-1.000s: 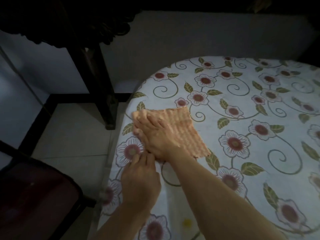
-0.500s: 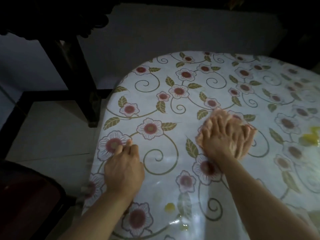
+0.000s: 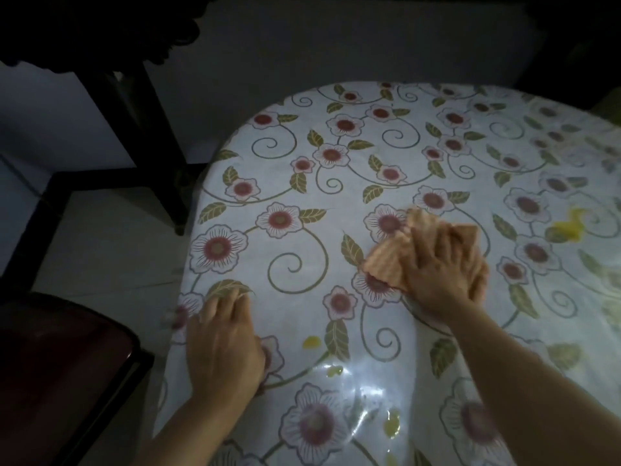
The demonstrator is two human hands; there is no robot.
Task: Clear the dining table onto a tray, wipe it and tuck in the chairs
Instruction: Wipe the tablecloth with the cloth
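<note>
in the head view, an orange ribbed cloth point(image 3: 389, 260) is pressed flat onto the flowered table point(image 3: 302, 163) under the spread fingers of the right hand point(image 3: 443, 267), at about 3 o'clock from centre. the left hand point(image 3: 225, 344) is laid flat, fingers together, near the table edge at 7 o'clock, with yellow spills point(image 3: 568, 227) seen at 3 o'clock and a dark chair seat point(image 3: 60, 371) at 8 o'clock.

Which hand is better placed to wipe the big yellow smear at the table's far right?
Right. The right hand already presses the cloth, nearer the yellow smear. The left hand rests flat near the table's left edge, without a cloth.
</note>
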